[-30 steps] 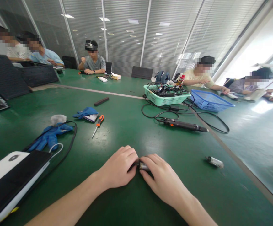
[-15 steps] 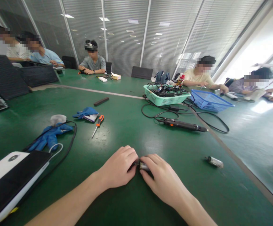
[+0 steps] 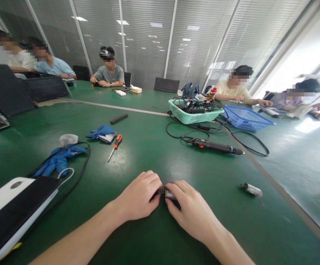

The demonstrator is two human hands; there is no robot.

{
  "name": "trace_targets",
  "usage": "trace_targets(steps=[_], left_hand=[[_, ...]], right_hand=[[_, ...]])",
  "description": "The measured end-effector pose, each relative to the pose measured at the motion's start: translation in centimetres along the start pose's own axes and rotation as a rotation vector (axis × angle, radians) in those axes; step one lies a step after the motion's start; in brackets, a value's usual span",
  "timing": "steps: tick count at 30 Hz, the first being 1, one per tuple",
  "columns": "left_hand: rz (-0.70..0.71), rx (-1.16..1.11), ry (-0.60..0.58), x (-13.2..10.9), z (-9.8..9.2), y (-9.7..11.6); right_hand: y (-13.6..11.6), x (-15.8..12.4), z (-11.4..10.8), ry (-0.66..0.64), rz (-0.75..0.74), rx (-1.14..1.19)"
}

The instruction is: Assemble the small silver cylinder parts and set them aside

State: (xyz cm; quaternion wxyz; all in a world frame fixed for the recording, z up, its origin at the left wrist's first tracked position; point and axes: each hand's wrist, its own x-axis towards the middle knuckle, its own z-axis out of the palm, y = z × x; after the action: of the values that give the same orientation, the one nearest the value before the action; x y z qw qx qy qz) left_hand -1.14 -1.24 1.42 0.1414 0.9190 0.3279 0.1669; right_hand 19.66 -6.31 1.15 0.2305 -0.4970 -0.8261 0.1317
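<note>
My left hand point(image 3: 139, 197) and my right hand point(image 3: 189, 209) meet on the green table point(image 3: 154, 151) near its front. Both are closed around a small metal cylinder point(image 3: 167, 194), of which only a short silver piece with a dark end shows between the fingers. A similar small silver cylinder point(image 3: 250, 189) lies loose on the table to the right of my hands.
An electric screwdriver with cable point(image 3: 215, 147), a green basket point(image 3: 193, 114) of parts and a blue basket point(image 3: 245, 117) lie beyond. Left: an orange-handled screwdriver point(image 3: 114, 146), blue gloves point(image 3: 57, 160), a black-and-white device point(image 3: 13, 206). Several people sit at the far side.
</note>
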Motion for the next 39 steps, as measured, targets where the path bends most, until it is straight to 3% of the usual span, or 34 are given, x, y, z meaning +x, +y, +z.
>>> trace_targets(steps=[26, 34, 39], left_hand=[[0.036, 0.01, -0.002, 0.0, 0.2, -0.2], [-0.065, 0.028, 0.041, 0.1, 0.8, -0.3], [-0.104, -0.007, 0.052, 0.0, 0.6, -0.1]], right_hand=[[-0.1, 0.1, -0.3, -0.02, -0.041, -0.022], [-0.2, 0.1, -1.7, -0.145, -0.138, -0.148], [2.8, -0.2, -2.4, -0.113, -0.08, -0.218]])
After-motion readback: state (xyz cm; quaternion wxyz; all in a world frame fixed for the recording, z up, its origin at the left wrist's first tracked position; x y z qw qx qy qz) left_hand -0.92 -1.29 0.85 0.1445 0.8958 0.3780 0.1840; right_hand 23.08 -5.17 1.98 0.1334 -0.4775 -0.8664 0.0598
